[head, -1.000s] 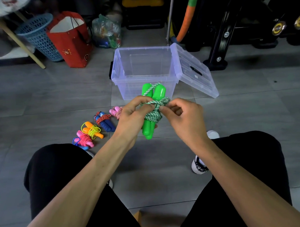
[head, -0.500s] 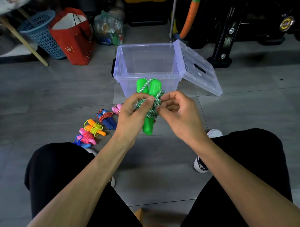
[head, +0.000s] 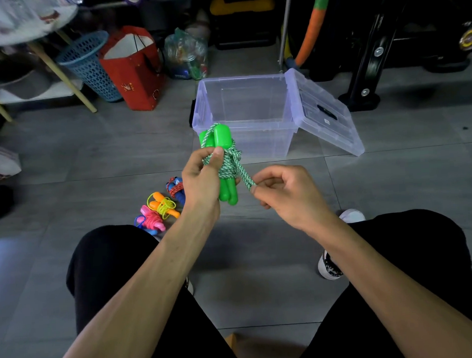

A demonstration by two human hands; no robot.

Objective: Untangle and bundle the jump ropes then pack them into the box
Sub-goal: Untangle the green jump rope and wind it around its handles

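Observation:
My left hand [head: 202, 180] grips a green jump rope [head: 223, 141]: two bright green handles held upright with green-and-white cord wound round their middle. My right hand [head: 286, 193] pinches the loose end of that cord and holds it taut, down and to the right of the bundle. Behind them on the floor stands a clear plastic box [head: 243, 125], open, with nothing visible inside; its lid [head: 326, 114] leans off the right side. Bundled ropes lie on the floor at the left: an orange one [head: 163, 204], a pink one [head: 152, 219] and a blue one [head: 176, 189].
I sit with my knees apart and my shoes [head: 330, 266] on the grey tiled floor. Along the back stand a blue basket [head: 89, 66], a red paper bag [head: 135, 72], a plastic bag of bottles [head: 186, 57] and black exercise gear [head: 372, 53].
My right hand has moved away from the bundle, down and to the right, drawing out a length of cord. The left hand has kept its grip on the handles.

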